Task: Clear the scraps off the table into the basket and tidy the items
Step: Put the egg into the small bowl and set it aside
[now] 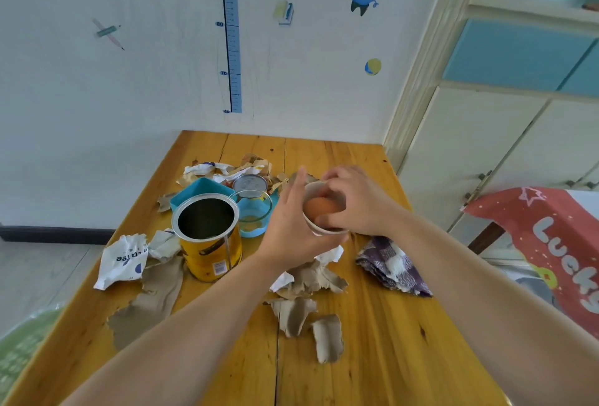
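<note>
Our left hand [288, 230] grips the bowl [319, 231] over the counter [389, 340]; fingers of our right hand [359, 204] pinch the egg [319, 206] inside.

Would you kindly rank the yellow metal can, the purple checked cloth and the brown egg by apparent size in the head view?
Largest: yellow metal can.
Next: purple checked cloth.
Smallest: brown egg, only partly visible.

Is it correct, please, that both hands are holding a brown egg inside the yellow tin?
Not quite. The head view shows the brown egg inside a small white cup, not the yellow tin, which stands apart to the left. The left hand and right hand do hold it.
</note>
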`<state>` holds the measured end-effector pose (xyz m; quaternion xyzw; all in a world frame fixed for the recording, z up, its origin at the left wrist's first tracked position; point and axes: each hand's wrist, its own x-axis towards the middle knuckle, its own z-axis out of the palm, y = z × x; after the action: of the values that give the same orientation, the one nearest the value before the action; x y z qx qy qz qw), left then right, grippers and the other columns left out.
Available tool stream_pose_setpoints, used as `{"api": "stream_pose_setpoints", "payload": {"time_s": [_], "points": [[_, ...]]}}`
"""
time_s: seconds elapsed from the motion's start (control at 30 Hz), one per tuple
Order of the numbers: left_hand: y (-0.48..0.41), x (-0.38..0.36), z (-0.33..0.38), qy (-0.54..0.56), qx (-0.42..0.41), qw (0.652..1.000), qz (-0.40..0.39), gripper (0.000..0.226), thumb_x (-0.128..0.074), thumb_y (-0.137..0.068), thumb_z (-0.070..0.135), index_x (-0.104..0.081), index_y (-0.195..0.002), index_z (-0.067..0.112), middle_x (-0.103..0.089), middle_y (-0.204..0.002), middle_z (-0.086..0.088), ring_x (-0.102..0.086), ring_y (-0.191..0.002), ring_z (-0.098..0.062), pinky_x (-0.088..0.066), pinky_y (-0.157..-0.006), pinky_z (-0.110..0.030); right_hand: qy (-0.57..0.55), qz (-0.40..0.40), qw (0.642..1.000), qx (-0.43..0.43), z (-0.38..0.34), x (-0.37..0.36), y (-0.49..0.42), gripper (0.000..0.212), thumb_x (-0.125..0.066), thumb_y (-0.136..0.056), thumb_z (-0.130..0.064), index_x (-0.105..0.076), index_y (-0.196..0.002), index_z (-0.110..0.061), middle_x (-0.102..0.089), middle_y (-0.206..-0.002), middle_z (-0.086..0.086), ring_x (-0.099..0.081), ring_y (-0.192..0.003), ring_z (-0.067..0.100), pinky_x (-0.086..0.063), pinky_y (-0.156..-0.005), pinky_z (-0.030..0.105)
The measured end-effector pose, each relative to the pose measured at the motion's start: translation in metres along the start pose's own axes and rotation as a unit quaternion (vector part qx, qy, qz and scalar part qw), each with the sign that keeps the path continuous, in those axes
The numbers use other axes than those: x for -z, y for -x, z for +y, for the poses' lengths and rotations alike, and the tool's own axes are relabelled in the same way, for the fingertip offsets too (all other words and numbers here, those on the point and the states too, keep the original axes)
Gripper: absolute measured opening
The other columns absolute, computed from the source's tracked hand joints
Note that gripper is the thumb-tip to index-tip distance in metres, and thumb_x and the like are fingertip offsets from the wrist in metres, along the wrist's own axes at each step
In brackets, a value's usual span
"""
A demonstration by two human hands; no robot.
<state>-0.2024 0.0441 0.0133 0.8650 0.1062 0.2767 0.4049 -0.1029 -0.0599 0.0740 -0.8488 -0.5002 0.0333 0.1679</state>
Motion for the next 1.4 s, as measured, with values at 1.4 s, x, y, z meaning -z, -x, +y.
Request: {"api": "stream_pose_setpoints", "payload": {"time_s": [1.4], "points": [[-0.085,-0.076,-0.064,-0.406,0.056,0.896,-0.170,0.077,-0.021,-0.085,0.067,-0.017,-0.144,0.018,-0.004,-0.155,-0.013,0.004,-0.141,-0.032,0.005,-0.110,-0.053,-0.025,0.034,0.966,-0.255,0.164,-0.003,-0.122,0.085,-0.076,-0.055,-0.047,-0.043,-0.127,-0.018,-0.050,-0.122,0.004,-0.047,-0.093,0.018,-0.039,-0.068,0.030]]}}
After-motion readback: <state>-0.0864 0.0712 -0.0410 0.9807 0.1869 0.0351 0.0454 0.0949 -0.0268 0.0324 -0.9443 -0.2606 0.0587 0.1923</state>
